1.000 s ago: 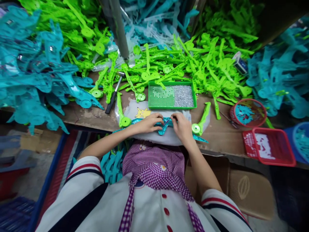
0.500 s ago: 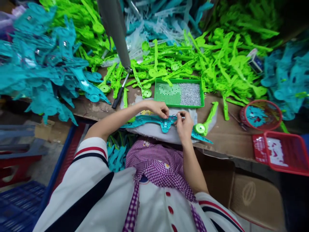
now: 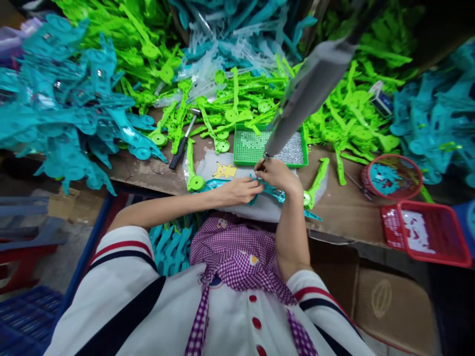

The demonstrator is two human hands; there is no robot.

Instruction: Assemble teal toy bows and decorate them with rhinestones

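Teal part [image 3: 275, 193]: likely light, stiff; edges suit us.
Left grip [image 3: 243, 190]: clamped on it.
Right grip [image 3: 279, 174]: pinched around driver tip [image 3: 272, 145].

No text, brand or number legible; small blue-white box [image 3: 381, 100] too blurred.

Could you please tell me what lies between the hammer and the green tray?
Between hammer and tray lie lime-green plastic parts, as the head view shows.

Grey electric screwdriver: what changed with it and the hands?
The electric screwdriver swung right, from near the hammer to over the green tray, its tip now at the right hand. The left hand moved closer in, over the teal plastic part. Hammer and tray stayed put.
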